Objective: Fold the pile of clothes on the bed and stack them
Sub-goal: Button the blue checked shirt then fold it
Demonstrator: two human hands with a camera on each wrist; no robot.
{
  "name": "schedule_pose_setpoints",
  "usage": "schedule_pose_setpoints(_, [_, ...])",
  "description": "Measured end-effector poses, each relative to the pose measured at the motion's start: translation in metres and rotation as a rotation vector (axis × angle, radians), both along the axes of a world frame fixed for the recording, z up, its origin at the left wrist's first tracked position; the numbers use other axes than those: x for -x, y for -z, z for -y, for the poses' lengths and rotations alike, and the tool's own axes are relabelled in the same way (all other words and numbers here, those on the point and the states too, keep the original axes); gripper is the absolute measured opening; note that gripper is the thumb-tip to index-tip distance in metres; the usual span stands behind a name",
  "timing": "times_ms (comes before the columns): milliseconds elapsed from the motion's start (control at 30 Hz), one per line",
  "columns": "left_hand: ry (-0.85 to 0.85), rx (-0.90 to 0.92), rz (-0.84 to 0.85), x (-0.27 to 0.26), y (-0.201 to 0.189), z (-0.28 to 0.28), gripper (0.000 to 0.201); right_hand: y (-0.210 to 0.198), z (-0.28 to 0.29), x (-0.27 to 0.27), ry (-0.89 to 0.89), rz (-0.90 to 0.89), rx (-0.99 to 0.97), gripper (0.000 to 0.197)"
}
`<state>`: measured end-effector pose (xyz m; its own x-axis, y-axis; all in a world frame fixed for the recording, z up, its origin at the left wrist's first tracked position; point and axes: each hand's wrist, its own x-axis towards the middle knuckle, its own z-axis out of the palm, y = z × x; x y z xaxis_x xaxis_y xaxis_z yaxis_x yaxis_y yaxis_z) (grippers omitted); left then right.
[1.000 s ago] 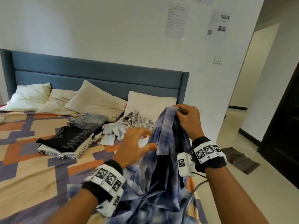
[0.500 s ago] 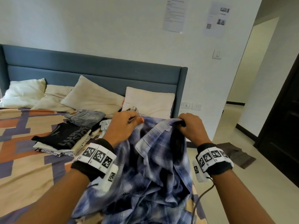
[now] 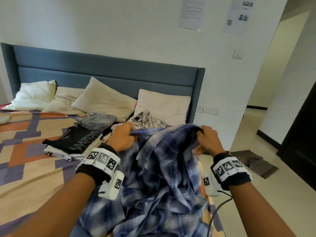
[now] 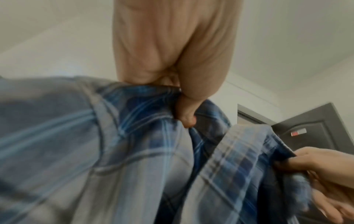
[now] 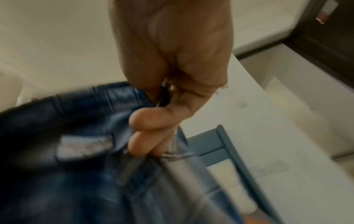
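A blue plaid shirt point(image 3: 164, 177) hangs crumpled in front of me over the bed's near right corner. My left hand point(image 3: 124, 136) grips its upper edge on the left, and my right hand point(image 3: 206, 139) grips the collar end on the right. In the left wrist view the left hand point(image 4: 184, 119) pinches the plaid shirt point(image 4: 114, 151); the right hand point(image 4: 314, 166) holds its other edge. In the right wrist view the right hand point(image 5: 153, 133) curls round the plaid shirt point(image 5: 67, 136) beside a pale label. A stack of folded clothes point(image 3: 73, 142) with a black top lies on the bed.
Folded grey jeans point(image 3: 96, 119) and a crumpled grey checked shirt point(image 3: 147, 120) lie near the pillows point(image 3: 102, 100). The patterned bedspread point(image 3: 30, 151) stretches to the left. A blue headboard point(image 3: 111, 71) stands behind. A brown cloth point(image 3: 253, 162) lies on the floor at the right, near a dark door point(image 3: 302, 134).
My left hand has taken hold of the shirt's upper edge and moved left. Both hands have drawn apart, spreading the shirt's top between them.
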<state>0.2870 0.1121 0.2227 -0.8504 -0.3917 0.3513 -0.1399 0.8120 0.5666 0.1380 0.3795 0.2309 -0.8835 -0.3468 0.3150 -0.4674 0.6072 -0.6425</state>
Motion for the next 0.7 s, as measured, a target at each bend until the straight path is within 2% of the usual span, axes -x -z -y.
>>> schedule_pose_setpoints(67, [0.058, -0.18, -0.036, 0.005, 0.005, -0.012, 0.015, -0.015, 0.008, -0.015, -0.137, 0.24, 0.312, 0.022])
schedule_pose_setpoints(133, [0.166, -0.377, -0.064, 0.009, 0.009, -0.024, 0.037, -0.031, 0.014, -0.031, -0.26, 0.42, 0.508, 0.026])
schedule_pose_setpoints(233, [0.365, -0.489, -0.004, 0.014, 0.011, -0.038, 0.077, -0.049, 0.023, -0.045, -0.401, 0.533, 0.585, 0.023])
schedule_pose_setpoints(300, [0.444, -0.454, 0.024, 0.022, 0.012, -0.043, 0.086, -0.054, 0.028, -0.053, -0.48, 0.55, 0.562, 0.024])
schedule_pose_setpoints(400, [0.464, -0.423, -0.058, 0.03, 0.013, -0.049, 0.067, -0.059, 0.034, -0.067, -0.626, 0.541, 0.549, 0.029])
schedule_pose_setpoints(533, [0.268, -0.453, -0.386, 0.029, 0.013, -0.05, 0.056, -0.068, 0.039, -0.077, -0.763, 0.47, 0.583, 0.04])
schedule_pose_setpoints(600, [0.27, -0.471, -0.494, 0.021, 0.003, -0.05, 0.048, -0.07, 0.037, -0.074, -0.746, 0.409, 0.623, 0.047])
schedule_pose_setpoints(700, [0.316, -0.537, -0.579, 0.004, -0.022, -0.048, 0.03, -0.054, 0.032, -0.058, -0.585, 0.238, 0.646, 0.036])
